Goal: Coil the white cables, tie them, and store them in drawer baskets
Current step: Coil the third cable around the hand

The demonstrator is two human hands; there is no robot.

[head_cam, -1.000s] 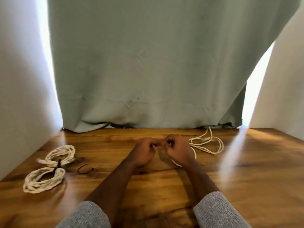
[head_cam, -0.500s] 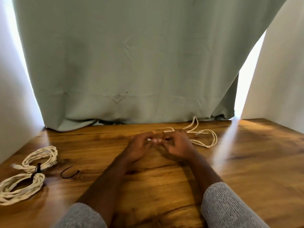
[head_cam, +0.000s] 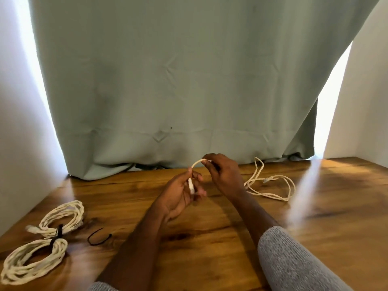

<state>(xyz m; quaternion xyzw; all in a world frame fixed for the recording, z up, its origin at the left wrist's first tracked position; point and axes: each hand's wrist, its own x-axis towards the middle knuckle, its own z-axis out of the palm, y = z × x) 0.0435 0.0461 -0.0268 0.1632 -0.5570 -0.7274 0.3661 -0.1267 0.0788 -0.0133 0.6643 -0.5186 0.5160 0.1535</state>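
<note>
Change since half a second ago: our hands were bunched together low over the tabletop; now they've lifted and split, with a short arc of the loose white cable bent between them at frame centre. Left hand has its grip curled round the cable's plug end, right hand pinches the cable just above it, so we read this as the first loop of a new coil starting. Rest of that cable trails right of the right hand, slack on the tabletop, near the curtain hem. Lower left: two tied coils lying touching, joined by a black tie. A spare black tie sits just right of them, likely for this cable. No drawer baskets in view, so storage is still open. Nothing blocks the hands; tangles in the slack could snag while winding.
</note>
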